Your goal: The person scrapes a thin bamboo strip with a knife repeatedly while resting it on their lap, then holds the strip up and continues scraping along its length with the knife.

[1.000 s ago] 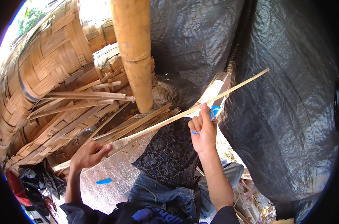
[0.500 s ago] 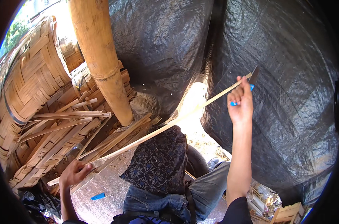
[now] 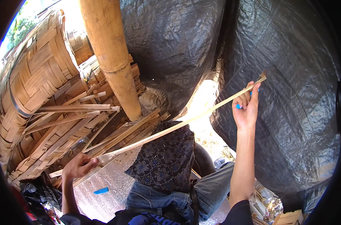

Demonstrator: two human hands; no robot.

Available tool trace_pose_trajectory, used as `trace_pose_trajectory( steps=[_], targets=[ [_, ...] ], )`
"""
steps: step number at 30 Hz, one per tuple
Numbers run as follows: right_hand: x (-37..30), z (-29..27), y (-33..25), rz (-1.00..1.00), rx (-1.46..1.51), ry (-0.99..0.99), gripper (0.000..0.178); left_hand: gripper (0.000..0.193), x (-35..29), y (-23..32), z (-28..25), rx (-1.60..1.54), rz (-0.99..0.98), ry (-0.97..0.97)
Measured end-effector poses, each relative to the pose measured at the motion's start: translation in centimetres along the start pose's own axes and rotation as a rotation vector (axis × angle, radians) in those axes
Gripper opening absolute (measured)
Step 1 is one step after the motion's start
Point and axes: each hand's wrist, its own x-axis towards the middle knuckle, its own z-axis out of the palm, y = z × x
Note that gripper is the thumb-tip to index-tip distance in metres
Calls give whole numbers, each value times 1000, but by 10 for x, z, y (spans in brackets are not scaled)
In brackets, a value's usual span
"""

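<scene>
A long, pale bamboo strip (image 3: 170, 129) slants up across my lap from left to right. My left hand (image 3: 79, 167) is closed on its lower, wider end, the thumb lying along it. At the upper right, my right hand (image 3: 246, 108) is raised and closed around the other end together with a knife (image 3: 263, 74). The short dark blade sticks out past the fingers beside the strip's tip. Blue bits, seemingly the knife's handle, show between the fingers; the rest is hidden. Below the strip, a dark patterned cloth (image 3: 161, 161) covers my lap.
A thick bamboo pole (image 3: 110, 60) leans at the upper left, beside large woven bamboo baskets (image 3: 39, 63) and piled split bamboo (image 3: 65, 131). Black plastic sheeting (image 3: 283, 120) hangs ahead and right. A small blue piece (image 3: 101, 191) lies on the silvery mat (image 3: 91, 204) near my left forearm.
Both hands keep hold of the strip. My right hand sits slightly farther right, and the blade has turned partly behind the strip's tip. The whole view has shifted a little.
</scene>
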Motion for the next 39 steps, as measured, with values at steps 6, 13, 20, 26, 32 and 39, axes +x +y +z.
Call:
trace_pose_trajectory(
  steps=[6,13,20,26,32,39],
  targets=[
    [-26,-3,46,107,-40,45,28,59,4,14,-1,48,15,18],
    [-63,1,101,227,-143,-44,34,54,1,24,-4,64,23,8],
    [-88,0,140,337,-105,-126,33,53,1,36,0,29,19,27],
    [-105,10,166,396,-49,-217,27,52,-1,35,1,64,7,29],
    [-115,9,183,434,-40,-257,28,52,2,40,6,57,-54,20],
    [-128,8,200,499,-18,-274,24,50,5,52,11,17,-60,35]
  ],
)
